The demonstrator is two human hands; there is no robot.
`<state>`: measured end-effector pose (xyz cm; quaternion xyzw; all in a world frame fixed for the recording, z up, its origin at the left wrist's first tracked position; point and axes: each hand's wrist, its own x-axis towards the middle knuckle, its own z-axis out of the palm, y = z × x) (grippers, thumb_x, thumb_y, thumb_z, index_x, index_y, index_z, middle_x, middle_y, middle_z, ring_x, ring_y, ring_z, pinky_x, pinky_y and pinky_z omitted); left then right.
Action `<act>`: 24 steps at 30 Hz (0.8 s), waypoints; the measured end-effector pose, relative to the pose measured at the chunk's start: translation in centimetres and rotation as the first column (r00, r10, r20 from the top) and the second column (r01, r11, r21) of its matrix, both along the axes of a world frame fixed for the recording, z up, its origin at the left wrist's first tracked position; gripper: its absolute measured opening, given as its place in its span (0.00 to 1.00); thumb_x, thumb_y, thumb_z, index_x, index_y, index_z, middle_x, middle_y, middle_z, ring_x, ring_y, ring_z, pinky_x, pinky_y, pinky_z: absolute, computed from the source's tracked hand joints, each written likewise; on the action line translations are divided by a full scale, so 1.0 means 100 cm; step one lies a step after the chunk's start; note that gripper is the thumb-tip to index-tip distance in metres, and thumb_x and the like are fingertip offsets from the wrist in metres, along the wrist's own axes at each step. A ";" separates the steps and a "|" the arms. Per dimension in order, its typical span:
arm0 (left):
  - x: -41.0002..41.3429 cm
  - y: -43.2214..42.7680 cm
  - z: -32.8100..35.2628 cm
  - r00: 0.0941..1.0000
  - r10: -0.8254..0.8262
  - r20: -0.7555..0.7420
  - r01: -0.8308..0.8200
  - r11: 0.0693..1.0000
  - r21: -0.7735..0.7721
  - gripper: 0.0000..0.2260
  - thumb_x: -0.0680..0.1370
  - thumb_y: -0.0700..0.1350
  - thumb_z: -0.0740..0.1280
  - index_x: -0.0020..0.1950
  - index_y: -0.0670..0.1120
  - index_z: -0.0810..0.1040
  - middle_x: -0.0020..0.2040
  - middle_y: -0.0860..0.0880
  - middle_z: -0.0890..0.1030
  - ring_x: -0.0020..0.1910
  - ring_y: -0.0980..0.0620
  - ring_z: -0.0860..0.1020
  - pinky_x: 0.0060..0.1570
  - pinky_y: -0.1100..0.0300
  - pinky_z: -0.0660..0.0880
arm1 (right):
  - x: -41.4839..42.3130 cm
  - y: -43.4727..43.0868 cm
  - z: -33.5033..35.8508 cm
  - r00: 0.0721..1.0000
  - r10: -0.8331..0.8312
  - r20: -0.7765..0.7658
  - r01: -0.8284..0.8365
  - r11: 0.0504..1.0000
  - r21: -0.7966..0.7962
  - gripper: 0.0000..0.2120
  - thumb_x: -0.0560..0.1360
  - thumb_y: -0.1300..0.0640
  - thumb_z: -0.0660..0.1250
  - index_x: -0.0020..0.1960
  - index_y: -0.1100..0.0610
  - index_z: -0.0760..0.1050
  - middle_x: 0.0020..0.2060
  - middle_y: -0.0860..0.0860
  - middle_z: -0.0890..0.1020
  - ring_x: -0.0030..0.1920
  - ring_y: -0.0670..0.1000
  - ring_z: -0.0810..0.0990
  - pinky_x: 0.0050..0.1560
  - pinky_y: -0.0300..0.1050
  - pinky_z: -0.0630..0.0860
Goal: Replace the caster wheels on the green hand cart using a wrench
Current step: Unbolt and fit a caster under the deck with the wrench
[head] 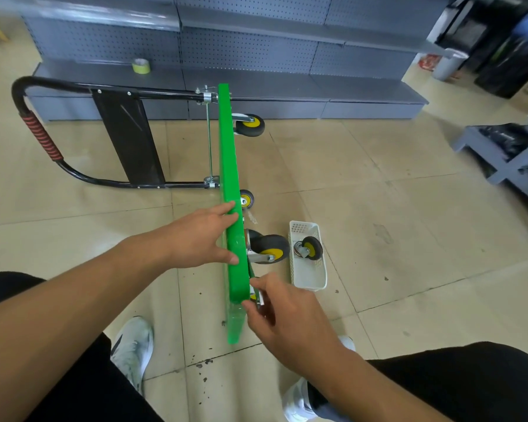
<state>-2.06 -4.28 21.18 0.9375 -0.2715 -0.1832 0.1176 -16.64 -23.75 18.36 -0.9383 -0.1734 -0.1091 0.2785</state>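
Observation:
The green hand cart [229,166] stands on its long edge on the floor, with its black handle [43,138] folded out to the left. Three casters stick out on its right side: a far one [250,124], a small one [247,198] and a large near one [269,248]. My left hand [195,236] rests with straight fingers against the deck's upper edge. My right hand [284,315] curls at the deck's near corner, pinching a metal part of a caster [258,298] that is mostly hidden. A spare caster [308,249] lies in a white basket [310,278]. No wrench is visible.
Grey pegboard shelving [226,56] runs along the back with a roll of tape [141,66] on its base. A grey low stand [500,153] is at the right. My shoes [133,345] and knees frame the tiled floor below.

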 end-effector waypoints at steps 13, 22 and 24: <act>-0.002 -0.001 0.002 1.000 0.003 -0.009 -0.003 1.000 -0.012 0.43 0.75 0.62 0.71 0.82 0.47 0.55 0.83 0.51 0.47 0.80 0.49 0.53 0.76 0.57 0.55 | -0.027 -0.003 -0.054 0.993 0.022 0.115 -0.005 0.988 -0.152 0.14 0.78 0.45 0.65 0.61 0.50 0.72 0.36 0.41 0.79 0.33 0.44 0.76 0.27 0.38 0.72; -0.002 -0.001 0.001 1.000 0.017 -0.015 -0.017 1.000 -0.014 0.44 0.74 0.62 0.71 0.82 0.48 0.54 0.83 0.52 0.47 0.80 0.49 0.53 0.78 0.55 0.55 | -0.028 -0.005 -0.075 0.985 0.041 0.169 -0.014 0.988 -0.156 0.13 0.77 0.48 0.66 0.60 0.50 0.72 0.36 0.42 0.78 0.34 0.44 0.75 0.27 0.40 0.71; -0.002 0.000 0.001 1.000 0.014 -0.019 -0.015 1.000 -0.015 0.44 0.74 0.62 0.71 0.82 0.47 0.55 0.83 0.52 0.47 0.80 0.49 0.53 0.77 0.55 0.55 | -0.027 -0.007 -0.074 0.986 0.022 0.164 -0.004 0.994 -0.105 0.13 0.77 0.50 0.67 0.60 0.50 0.73 0.36 0.43 0.78 0.34 0.44 0.74 0.28 0.42 0.73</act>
